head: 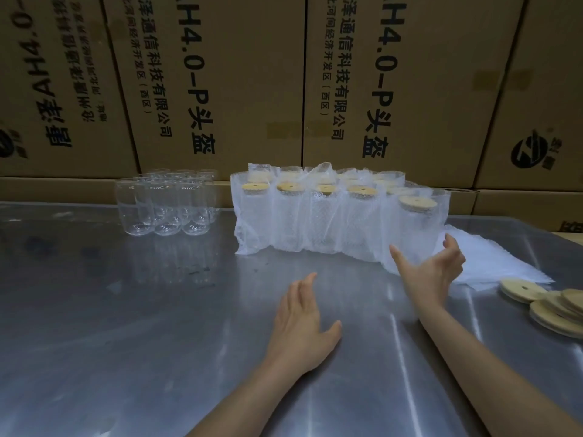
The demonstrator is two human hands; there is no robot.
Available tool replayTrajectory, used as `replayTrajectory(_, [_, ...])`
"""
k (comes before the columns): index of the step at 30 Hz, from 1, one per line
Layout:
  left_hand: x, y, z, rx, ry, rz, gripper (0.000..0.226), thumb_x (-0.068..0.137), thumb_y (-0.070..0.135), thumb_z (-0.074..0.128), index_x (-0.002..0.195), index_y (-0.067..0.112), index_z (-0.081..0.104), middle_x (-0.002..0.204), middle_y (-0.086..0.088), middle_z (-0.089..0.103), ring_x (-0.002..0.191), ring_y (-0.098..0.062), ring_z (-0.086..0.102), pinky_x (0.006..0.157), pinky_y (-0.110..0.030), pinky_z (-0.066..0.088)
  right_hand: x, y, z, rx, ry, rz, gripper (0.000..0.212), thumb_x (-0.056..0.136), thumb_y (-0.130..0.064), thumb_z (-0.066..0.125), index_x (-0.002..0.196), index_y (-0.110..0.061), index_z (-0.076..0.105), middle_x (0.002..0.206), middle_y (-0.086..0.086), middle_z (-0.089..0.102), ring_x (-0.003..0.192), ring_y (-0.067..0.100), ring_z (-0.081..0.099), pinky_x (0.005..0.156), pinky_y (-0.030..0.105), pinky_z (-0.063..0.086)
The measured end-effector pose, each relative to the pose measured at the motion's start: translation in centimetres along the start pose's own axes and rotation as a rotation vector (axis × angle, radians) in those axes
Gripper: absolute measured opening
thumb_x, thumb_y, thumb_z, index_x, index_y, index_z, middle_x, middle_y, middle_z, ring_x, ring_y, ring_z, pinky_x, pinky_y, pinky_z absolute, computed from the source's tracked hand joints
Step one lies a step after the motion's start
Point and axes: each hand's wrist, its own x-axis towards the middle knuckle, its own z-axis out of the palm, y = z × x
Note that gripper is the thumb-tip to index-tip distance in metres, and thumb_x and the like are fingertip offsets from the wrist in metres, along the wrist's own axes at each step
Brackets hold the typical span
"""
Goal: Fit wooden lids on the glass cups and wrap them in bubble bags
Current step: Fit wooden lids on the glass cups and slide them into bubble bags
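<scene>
On the steel table (126,326), a cluster of bare glass cups (167,205) stands uncapped at far left, well apart from a block of wrapped cups (331,219) at far centre, each upright in a bubble bag with a wooden lid fitted. The left hand (299,329) lies flat with fingers extended, holding nothing; the right hand (432,272) is spread wide just beside the nearest wrapped cup (416,225), gripping nothing. Flat bubble bags (492,263) lie at right, with loose wooden lids (549,305) stacked near right.

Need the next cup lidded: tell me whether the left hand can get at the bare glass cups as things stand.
Probably yes. The left hand is open and holds nothing, and only bare table lies between it and the bare glass cups, clear of the wrapped cups.
</scene>
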Motion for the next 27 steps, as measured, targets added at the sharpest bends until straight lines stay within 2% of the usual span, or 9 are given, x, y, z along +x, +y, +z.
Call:
replayTrajectory(4, [0.4, 0.2, -0.3, -0.212, 0.091, -0.078, 0.079, 0.085, 0.032, 0.063, 0.147, 0.02, 0.015, 0.141, 0.0, 0.025, 0.136, -0.017, 0.026, 0.109, -0.023, 0.02, -3.1, -1.2, -0.2, -0.046, -0.124, -0.173, 0.053, 0.089, -0.026, 0.065, 0.132, -0.009, 0.04, 0.132, 0.012, 0.039, 0.122, 0.027, 0.039, 0.092, 0.031, 0.031])
replayTrajectory(7, [0.7, 0.2, -0.3, -0.286, 0.152, -0.115, 0.072, 0.084, 0.022, 0.065, 0.143, 0.015, 0.024, 0.137, -0.003, 0.031, 0.133, -0.017, 0.031, 0.104, -0.018, 0.02, -5.6, -2.2, 0.6, -0.119, -0.413, -0.279, 0.031, 0.092, -0.027, 0.06, 0.118, -0.012, 0.053, 0.116, 0.002, 0.052, 0.11, 0.023, 0.053, 0.09, 0.032, 0.041])
replayTrajectory(11, [1.4, -0.2, -0.3, -0.373, 0.193, -0.167, 0.061, 0.085, 0.015, 0.062, 0.138, 0.013, 0.032, 0.132, -0.003, 0.034, 0.121, -0.014, 0.04, 0.092, -0.012, 0.025, -8.8, -3.6, 2.6, -0.332, -0.708, -0.434, 0.043, 0.094, -0.039, 0.055, 0.129, -0.015, 0.049, 0.129, 0.002, 0.05, 0.122, 0.019, 0.048, 0.097, 0.033, 0.04])
replayTrajectory(16, [3.6, -2.7, -1.9, -0.587, 0.143, -0.314, 0.051, 0.084, 0.007, 0.062, 0.128, 0.016, 0.039, 0.128, 0.001, 0.034, 0.095, -0.013, 0.051, 0.085, -0.023, 0.041, -10.7, -5.4, 4.8, -0.454, -0.841, -0.588, 0.036, 0.095, -0.042, 0.046, 0.125, -0.02, 0.049, 0.125, 0.0, 0.05, 0.119, 0.019, 0.046, 0.096, 0.031, 0.035])
replayTrajectory(19, [5.5, -6.2, -4.1, -0.509, 0.204, -0.347, 0.046, 0.084, 0.003, 0.062, 0.127, 0.007, 0.044, 0.129, -0.008, 0.041, 0.098, -0.02, 0.053, 0.085, -0.019, 0.037, -10.8, -5.5, 5.0, -0.512, -0.849, -0.586, 0.04, 0.095, -0.053, 0.04, 0.124, -0.025, 0.047, 0.125, -0.003, 0.048, 0.119, 0.017, 0.043, 0.099, 0.03, 0.034])
replayTrajectory(21, [6.9, -9.2, -5.8, -0.388, 0.254, -0.362, 0.046, 0.085, 0.003, 0.06, 0.128, 0.002, 0.045, 0.132, -0.014, 0.043, 0.112, -0.025, 0.051, 0.09, -0.019, 0.033, -10.7, -5.7, 5.0, -0.534, -0.839, -0.59, 0.041, 0.094, -0.055, 0.04, 0.123, -0.027, 0.046, 0.124, -0.004, 0.046, 0.118, 0.017, 0.041, 0.097, 0.03, 0.035])
replayTrajectory(23, [8.4, -12.2, -7.7, -0.229, 0.278, -0.404, 0.051, 0.087, 0.008, 0.06, 0.134, 0.001, 0.042, 0.138, -0.015, 0.042, 0.123, -0.028, 0.046, 0.1, -0.029, 0.033, -10.7, -6.0, 5.2, -0.556, -0.821, -0.602, 0.04, 0.093, -0.056, 0.039, 0.12, -0.027, 0.046, 0.119, -0.005, 0.045, 0.115, 0.016, 0.04, 0.094, 0.03, 0.036])
replayTrajectory(25, [9.9, -14.8, -9.6, -0.097, 0.274, -0.471, 0.056, 0.088, 0.015, 0.06, 0.138, 0.001, 0.038, 0.142, -0.015, 0.038, 0.126, -0.033, 0.044, 0.101, -0.04, 0.037, -10.8, -6.3, 5.4, -0.57, -0.804, -0.613, 0.04, 0.093, -0.056, 0.038, 0.118, -0.026, 0.045, 0.115, -0.005, 0.043, 0.112, 0.016, 0.04, 0.092, 0.03, 0.037])
replayTrajectory(27, [11.5, -16.7, -11.2, -0.01, 0.229, -0.511, 0.063, 0.088, 0.017, 0.059, 0.142, 0.0, 0.03, 0.147, -0.016, 0.032, 0.129, -0.036, 0.041, 0.101, -0.044, 0.036, -10.9, -6.3, 5.5, -0.578, -0.799, -0.621, 0.039, 0.093, -0.056, 0.037, 0.118, -0.027, 0.044, 0.113, -0.006, 0.041, 0.11, 0.015, 0.039, 0.091, 0.029, 0.037])
